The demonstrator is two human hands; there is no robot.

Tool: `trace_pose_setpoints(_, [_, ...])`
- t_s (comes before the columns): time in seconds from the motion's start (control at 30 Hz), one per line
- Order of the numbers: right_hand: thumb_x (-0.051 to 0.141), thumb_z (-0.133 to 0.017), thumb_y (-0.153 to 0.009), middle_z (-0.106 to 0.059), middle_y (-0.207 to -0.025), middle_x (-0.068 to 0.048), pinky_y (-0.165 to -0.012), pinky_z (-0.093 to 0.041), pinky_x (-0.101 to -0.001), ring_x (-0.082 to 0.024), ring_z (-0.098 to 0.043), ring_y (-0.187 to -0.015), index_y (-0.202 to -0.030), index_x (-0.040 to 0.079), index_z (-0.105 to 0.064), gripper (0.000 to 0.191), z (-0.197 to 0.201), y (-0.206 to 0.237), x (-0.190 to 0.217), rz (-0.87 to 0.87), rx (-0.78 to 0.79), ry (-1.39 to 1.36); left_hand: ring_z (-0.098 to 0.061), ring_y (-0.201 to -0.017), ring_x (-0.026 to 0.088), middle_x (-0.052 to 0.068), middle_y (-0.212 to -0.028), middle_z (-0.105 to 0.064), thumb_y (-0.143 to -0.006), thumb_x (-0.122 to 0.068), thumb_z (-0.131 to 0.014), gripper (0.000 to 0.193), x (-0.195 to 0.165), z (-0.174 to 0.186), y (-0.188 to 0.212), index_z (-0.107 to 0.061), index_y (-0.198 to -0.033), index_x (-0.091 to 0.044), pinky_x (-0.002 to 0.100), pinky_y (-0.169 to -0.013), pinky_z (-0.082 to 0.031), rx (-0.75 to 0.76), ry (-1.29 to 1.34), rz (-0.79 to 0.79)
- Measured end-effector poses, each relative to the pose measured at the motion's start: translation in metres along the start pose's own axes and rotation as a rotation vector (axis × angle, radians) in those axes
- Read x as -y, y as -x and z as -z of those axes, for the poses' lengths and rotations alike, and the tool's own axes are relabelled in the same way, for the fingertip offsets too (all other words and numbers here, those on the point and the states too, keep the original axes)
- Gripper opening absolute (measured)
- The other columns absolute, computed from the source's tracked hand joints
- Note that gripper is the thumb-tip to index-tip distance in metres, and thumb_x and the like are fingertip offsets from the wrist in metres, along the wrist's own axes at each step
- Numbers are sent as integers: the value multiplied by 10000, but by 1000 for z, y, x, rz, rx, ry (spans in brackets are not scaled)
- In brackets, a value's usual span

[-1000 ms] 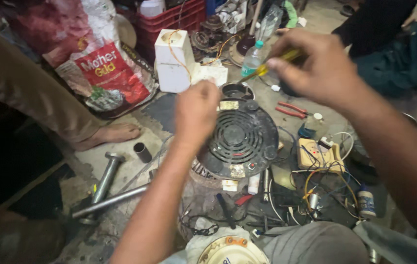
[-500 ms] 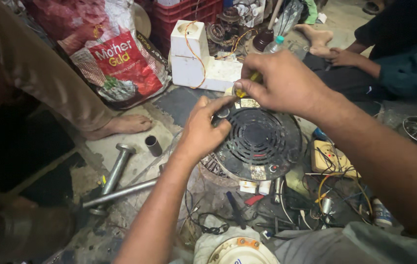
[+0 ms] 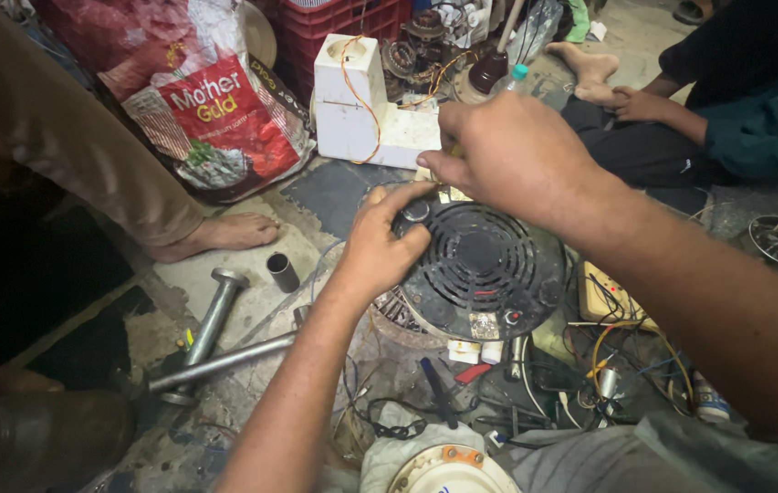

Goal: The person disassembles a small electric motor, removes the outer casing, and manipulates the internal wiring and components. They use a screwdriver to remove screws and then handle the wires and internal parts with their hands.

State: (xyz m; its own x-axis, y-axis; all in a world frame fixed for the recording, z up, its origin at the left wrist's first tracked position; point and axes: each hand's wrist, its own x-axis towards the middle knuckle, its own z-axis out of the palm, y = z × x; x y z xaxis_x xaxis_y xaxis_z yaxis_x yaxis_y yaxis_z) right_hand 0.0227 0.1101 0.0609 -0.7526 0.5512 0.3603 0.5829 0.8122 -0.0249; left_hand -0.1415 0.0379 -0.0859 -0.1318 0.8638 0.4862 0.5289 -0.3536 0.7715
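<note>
Both forearms bare, no sleeves; grey trousers (image 3: 681,456) below.

We see a crumpled red-and-white printed sack (image 3: 202,110) leaning on the floor at upper left, and small pale stickers (image 3: 485,326) on the black motor housing's (image 3: 489,265) rim.

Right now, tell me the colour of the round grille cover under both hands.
Black; the grille cover shows best in the head view.

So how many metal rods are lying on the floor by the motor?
2: one rod stands angled near the bare foot, the other rod lies across below it, left of the motor. Clutter may hide more.
</note>
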Motion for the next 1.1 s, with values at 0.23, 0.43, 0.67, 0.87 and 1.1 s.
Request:
trace_pose_setpoints(0.23, [188, -714, -809, -712, -776, -173, -630, -538, -509, -399, -711, -752, -916, 35, -668, 192, 15, -22, -1, 390, 179, -261, -636, -1204, 356, 182, -1232, -663, -791, -133, -666, 511, 5, 6, 3, -659, -1301, -107, 405, -1062, -484, -2, 61, 14])
trace_pose_setpoints(0.43, [392, -652, -1059, -724, -892, -184, -794, -526, -505, -399, -698, -904, -1131, 129, -678, 274, 8, -20, 10, -1, 244, 128, -646, -1191, 339, 183, -1241, -667, -778, -119, -691, 585, 0, 8, 7, -561, -1347, -94, 404, -1030, -488, -17, 94, 27])
trace_pose_setpoints(0.67, [288, -737, -867, -729, -961, -177, -802, -532, -510, -396, -703, -929, -1105, 100, -699, 306, 17, -33, -4, 172, 245, -6, -682, -948, 264, 170, -1054, -696, -776, -138, -676, 641, -5, 5, -2, -504, -1393, -127, 376, -863, -541, 37, 120, 274])
trace_pose_setpoints(0.87, [259, -687, -848, -723, -950, -178, -774, -532, -530, -406, -700, -907, -1104, 101, -709, 302, 16, -37, -3, 338, 171, -62, -703, -963, 234, 151, -1050, -725, -776, -130, -672, 606, -3, 4, -5, -533, -1365, -113, 352, -875, -547, 40, 160, 284])
trace_pose_setpoints(1.1, [312, -678, -916, -708, -904, -171, -802, -538, -526, -396, -698, -903, -1106, 133, -703, 262, 26, -34, -2, 174, 283, 34, -645, -1171, 359, 208, -1265, -645, -785, -123, -706, 568, -9, 5, -5, -568, -1334, -78, 426, -1001, -506, -11, 18, 46])
